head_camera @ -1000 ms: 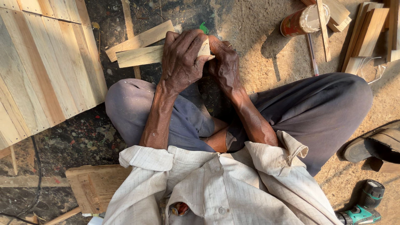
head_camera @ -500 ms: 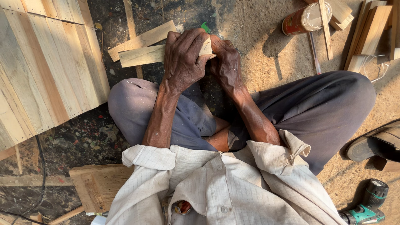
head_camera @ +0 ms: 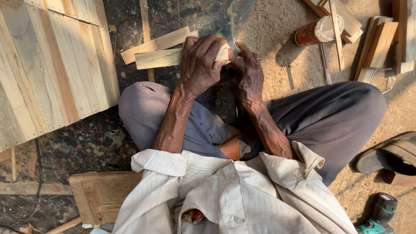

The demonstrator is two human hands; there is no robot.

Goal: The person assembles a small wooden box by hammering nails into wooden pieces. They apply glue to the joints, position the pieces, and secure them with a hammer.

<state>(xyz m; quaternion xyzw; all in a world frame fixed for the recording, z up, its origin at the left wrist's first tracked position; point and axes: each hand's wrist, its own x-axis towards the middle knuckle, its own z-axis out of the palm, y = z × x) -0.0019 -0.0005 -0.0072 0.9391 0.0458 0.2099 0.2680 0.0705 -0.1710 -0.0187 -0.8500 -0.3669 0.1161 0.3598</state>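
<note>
I sit cross-legged on the ground. My left hand (head_camera: 200, 65) is clamped over the right end of a short pale wooden strip (head_camera: 158, 58) that lies flat in front of my knees. My right hand (head_camera: 248, 73) sits just to the right of it, fingers curled against the strip's end, with a ring on one finger. A small green tip (head_camera: 220, 32) pokes out above the hands; what it belongs to is hidden. A second, longer wooden strip (head_camera: 155, 44) lies just behind the first, angled up to the right.
A large slatted wooden panel (head_camera: 52, 73) lies at the left. A red and clear jar (head_camera: 318, 31) lies on its side at upper right beside stacked wood offcuts (head_camera: 379, 43). A green cordless drill (head_camera: 377, 216) and a sandal (head_camera: 385, 158) are at lower right; a wooden block (head_camera: 99, 195) at lower left.
Both hands stay on the strip's end. My right hand's fingers have spread slightly and shifted right of the left hand. The view has drifted a little.
</note>
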